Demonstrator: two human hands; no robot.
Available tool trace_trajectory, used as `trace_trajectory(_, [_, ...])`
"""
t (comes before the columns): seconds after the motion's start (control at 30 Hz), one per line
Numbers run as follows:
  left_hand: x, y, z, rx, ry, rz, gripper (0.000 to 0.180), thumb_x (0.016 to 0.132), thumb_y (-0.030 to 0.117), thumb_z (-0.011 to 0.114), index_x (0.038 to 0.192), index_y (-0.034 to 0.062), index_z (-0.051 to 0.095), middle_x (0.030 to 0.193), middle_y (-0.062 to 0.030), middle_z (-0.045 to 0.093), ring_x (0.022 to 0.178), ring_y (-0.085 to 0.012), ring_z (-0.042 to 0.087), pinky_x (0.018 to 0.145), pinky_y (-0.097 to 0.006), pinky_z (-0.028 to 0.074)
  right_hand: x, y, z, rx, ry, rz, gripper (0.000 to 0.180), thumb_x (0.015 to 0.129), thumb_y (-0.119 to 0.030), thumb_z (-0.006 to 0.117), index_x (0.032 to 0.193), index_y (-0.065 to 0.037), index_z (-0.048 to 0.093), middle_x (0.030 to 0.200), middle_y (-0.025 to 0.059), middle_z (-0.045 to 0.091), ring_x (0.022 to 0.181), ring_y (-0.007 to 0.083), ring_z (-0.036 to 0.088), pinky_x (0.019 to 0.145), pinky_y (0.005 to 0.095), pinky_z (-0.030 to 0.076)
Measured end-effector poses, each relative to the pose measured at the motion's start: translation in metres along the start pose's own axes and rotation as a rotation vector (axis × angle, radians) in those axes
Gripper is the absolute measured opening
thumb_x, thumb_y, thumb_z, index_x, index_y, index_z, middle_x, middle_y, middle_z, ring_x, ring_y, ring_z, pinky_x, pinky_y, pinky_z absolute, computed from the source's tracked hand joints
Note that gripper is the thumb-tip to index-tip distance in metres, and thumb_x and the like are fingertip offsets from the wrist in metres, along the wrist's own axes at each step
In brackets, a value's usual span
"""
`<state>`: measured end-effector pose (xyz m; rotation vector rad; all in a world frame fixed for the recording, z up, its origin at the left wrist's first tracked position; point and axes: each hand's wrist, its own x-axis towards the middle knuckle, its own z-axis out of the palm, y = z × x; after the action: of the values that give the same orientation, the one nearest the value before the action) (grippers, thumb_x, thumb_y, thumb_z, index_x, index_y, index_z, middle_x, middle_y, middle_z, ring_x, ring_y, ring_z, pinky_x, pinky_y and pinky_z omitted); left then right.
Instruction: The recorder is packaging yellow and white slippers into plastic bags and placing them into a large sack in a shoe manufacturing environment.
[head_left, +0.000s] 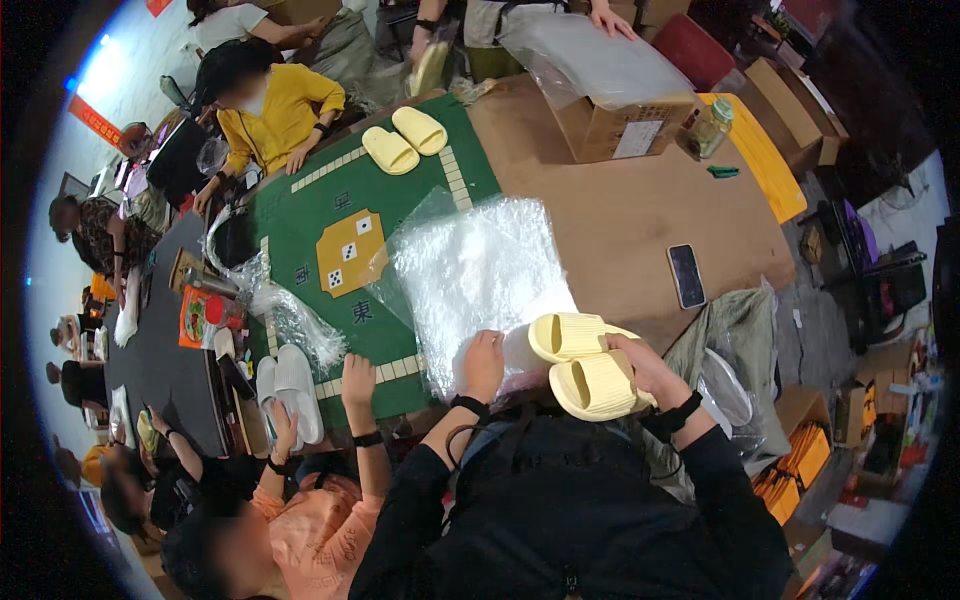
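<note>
My right hand (648, 372) is closed round the heel ends of a pair of pale yellow ribbed slippers (592, 388). Their toe ends point left, over the near edge of the table. To the left, my left hand (483, 366) has its fingers bent together at the near edge of a pile of clear plastic bags (480, 270). It seems to pinch the top bag there, though the fingertips are partly hidden. The shiny pile lies flat, partly on a green game mat (290, 215).
Another yellow pair of slippers (405, 140) lies at the mat's far edge. A cardboard box (620, 125), glass jar (712, 128) and phone (687, 276) are on the brown tabletop (620, 215). Beside me on the left, a co-worker in orange (320, 530) handles grey slippers (293, 390).
</note>
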<state>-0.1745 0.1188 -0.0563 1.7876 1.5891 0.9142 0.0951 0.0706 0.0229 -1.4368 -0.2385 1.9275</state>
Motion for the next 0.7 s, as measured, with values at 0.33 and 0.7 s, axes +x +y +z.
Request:
trace_trajectory(0.33, [0.005,0.001,0.011,-0.114,0.011,-0.172,0.014,0.085,0.012,0.055,0.088,-0.0006,0.058,0.074,-0.0170,0.062,0.066,-0.0289,0.061,0.061,-0.034,0.047,0.031,0.018,0.006,0.060,-0.125,0.032,0.037,0.088,-0.029,0.050,0.109,0.002,0.053,0.097,0.0110,0.062,0.079,0.0173,0.063,0.068,0.0277,0.051])
trace_trajectory(0.7, [0.005,0.032,-0.003,0.066,0.048,0.193,0.011,0.082,0.010,0.053,0.091,0.0058,0.057,0.086,-0.0112,0.062,0.078,-0.0315,0.058,0.067,-0.038,0.047,0.028,0.021,0.023,-0.094,0.066,-0.169,0.043,0.091,-0.031,0.045,0.113,0.006,0.048,0.101,0.0119,0.058,0.086,0.0183,0.059,0.074,0.0292,0.048])
